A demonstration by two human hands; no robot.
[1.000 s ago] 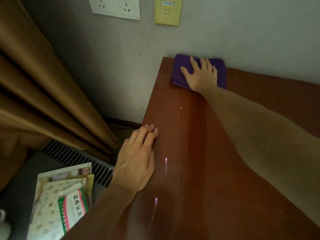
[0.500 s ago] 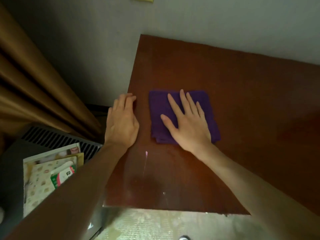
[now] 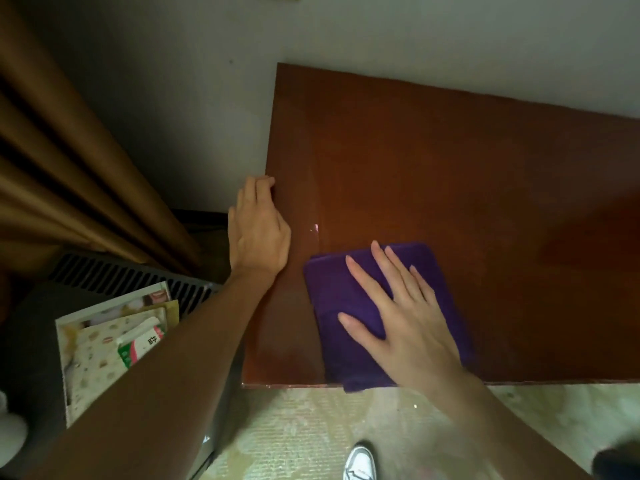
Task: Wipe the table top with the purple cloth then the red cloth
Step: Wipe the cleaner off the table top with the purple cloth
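While my right hand (image 3: 412,323) presses flat, fingers (image 3: 360,275) spread, purple cloth (image 3: 349,306) sits lower centre, long axis up-frame, hanging over counter (image 3: 450,161) front edge; left hand (image 3: 258,233) rests flat, holding nothing.

The cloth (image 3: 349,299) lies on the bench (image 3: 450,174) at its near edge, under the right hand (image 3: 405,317); the left hand (image 3: 258,230) rests on the bench's left edge.

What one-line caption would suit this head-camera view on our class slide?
Right hand presses the purple cloth flat at the table top's near edge; left hand rests on its left edge.
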